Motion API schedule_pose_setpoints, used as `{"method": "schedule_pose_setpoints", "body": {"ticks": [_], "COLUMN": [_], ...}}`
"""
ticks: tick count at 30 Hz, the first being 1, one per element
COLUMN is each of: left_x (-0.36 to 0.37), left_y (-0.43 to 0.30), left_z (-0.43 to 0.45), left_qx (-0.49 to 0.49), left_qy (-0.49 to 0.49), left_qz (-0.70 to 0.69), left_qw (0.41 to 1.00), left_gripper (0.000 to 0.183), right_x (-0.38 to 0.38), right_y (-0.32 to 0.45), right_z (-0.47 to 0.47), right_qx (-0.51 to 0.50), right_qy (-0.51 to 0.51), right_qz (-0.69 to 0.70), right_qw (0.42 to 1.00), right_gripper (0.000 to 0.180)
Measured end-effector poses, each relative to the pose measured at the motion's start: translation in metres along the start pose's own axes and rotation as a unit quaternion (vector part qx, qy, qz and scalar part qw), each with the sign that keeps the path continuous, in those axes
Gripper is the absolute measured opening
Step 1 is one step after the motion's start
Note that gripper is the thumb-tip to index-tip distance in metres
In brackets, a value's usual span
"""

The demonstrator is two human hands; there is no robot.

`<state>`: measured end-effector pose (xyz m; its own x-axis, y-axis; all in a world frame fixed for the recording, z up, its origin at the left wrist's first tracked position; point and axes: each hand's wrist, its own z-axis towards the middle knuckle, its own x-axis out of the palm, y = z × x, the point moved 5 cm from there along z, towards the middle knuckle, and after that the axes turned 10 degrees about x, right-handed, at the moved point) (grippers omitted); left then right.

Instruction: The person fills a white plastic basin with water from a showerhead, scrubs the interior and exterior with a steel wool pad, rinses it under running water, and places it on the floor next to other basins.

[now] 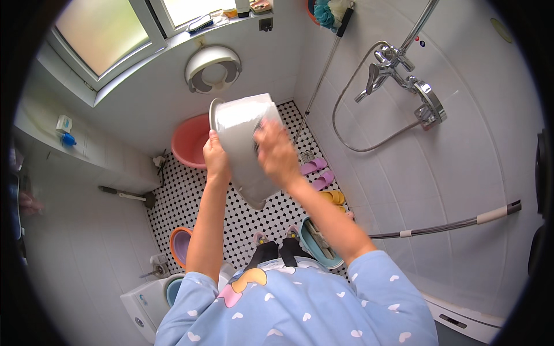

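Observation:
A pale grey-white plastic basin (pixel 238 151) is held up in front of me, tipped on its side with its outer wall facing me. My left hand (pixel 216 158) grips its rim, thumb on the outer wall and fingers hidden behind. Against that wall my right hand (pixel 277 149), blurred, presses a small dark scrubber (pixel 256 137). Most of the scrubber is covered by my fingers, so its exact kind is unclear. Below and behind the basin, on the floor, stands a pink plastic tub (pixel 188 145).
Black-and-white tiles (pixel 242 225) cover the floor. Purple slippers (pixel 314 165) and yellow slippers (pixel 332 197) line the right wall, near a teal bucket (pixel 308 235). A chrome shower mixer (pixel 385 65) with hose projects from that wall. At left are an orange-rimmed basin (pixel 175 246) and a toilet brush (pixel 149 200).

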<state>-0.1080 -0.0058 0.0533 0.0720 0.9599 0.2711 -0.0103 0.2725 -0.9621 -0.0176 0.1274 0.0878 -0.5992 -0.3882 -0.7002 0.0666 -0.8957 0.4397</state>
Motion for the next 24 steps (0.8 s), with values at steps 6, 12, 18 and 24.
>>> {"method": "schedule_pose_setpoints", "body": {"ticks": [6,12,18,24], "left_x": [-0.005,0.000,-0.013,0.009], "left_y": [-0.008,-0.016,-0.004,0.000], "left_z": [-0.003,0.002,0.012,0.000], "left_qx": [-0.040,-0.050,-0.043,-0.003], "left_qy": [-0.023,-0.070,-0.111,-0.025], "left_qz": [-0.002,-0.039,-0.088,-0.099], "left_qw": [0.999,0.996,0.989,0.995], "left_gripper": [0.048,0.048,0.049,0.047], "right_x": [0.001,-0.026,0.005,0.019], "right_y": [0.011,-0.004,0.030,0.038], "right_z": [-0.040,0.016,-0.038,0.053], "right_qx": [-0.113,0.002,-0.147,-0.040], "right_qy": [0.022,-0.064,0.087,0.065], "right_qz": [-0.004,-0.027,0.048,0.027], "right_qw": [0.993,0.998,0.984,0.997], "right_gripper": [0.032,0.031,0.032,0.030]}}
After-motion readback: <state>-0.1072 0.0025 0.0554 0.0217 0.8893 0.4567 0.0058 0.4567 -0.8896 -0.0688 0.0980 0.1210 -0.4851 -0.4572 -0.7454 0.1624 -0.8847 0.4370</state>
